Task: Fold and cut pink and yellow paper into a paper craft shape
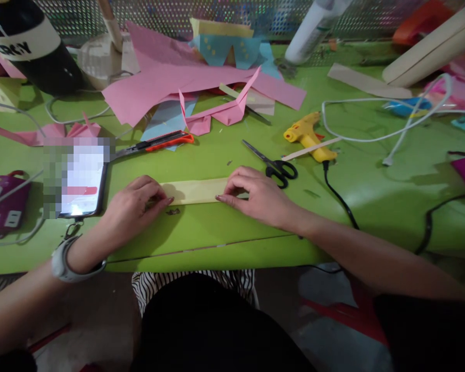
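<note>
A narrow strip of pale yellow paper (197, 191) lies flat across the green table in front of me. My left hand (139, 202) pinches its left end between thumb and fingers. At the other end, my right hand (253, 199) grips the strip in the same way, thumb along the near edge. Just beyond the right hand lie black-handled scissors (276, 166), touching a thin wooden stick. To the left of my left hand is a lit phone (83, 178), its screen partly blurred.
Behind the strip lie an orange utility knife (170, 141), folded pink paper (220, 112) and a large pink sheet (158, 85). A yellow glue gun (310, 137) with a black cord rests at right, near a white cable (372, 138). A dark bottle (33, 49) stands back left.
</note>
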Motion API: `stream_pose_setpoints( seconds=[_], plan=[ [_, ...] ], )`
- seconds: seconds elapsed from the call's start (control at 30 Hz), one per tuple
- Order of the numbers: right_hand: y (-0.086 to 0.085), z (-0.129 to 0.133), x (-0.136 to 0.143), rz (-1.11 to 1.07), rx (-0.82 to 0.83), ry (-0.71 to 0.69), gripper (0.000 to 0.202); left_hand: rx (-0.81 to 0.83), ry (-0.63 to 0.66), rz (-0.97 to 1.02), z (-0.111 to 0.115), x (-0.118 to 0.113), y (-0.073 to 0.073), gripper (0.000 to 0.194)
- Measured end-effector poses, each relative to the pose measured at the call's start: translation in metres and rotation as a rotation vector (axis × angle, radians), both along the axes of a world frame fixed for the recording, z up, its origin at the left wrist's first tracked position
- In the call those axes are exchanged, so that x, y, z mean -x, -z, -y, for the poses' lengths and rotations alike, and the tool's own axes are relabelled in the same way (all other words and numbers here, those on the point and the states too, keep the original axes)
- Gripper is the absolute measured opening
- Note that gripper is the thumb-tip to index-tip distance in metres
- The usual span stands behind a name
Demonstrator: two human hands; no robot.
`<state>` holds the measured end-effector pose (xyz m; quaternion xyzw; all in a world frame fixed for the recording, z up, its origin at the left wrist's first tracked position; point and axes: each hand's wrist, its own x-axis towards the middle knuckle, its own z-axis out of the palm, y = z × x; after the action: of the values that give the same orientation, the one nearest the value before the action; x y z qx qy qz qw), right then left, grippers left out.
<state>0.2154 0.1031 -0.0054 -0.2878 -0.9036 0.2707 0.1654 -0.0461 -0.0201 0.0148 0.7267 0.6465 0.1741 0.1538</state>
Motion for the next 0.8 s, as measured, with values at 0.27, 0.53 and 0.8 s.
stream_pose_setpoints(
  seconds=[0.27,0.53,0.8],
  plan=[
    [-0.001,-0.001,0.001,0.031,-0.006,0.018,0.021,-0.053,-0.012,-0.148,0.002,-0.004,0.002,0.027],
    [0.002,-0.003,0.0,0.002,0.029,0.003,0.021,-0.339,0.253,-0.445,0.018,-0.026,0.0,0.038],
    [0.007,-0.001,-0.001,-0.014,0.012,0.009,0.02,-0.133,0.266,-0.373,0.026,-0.057,0.019,0.089]
  ],
)
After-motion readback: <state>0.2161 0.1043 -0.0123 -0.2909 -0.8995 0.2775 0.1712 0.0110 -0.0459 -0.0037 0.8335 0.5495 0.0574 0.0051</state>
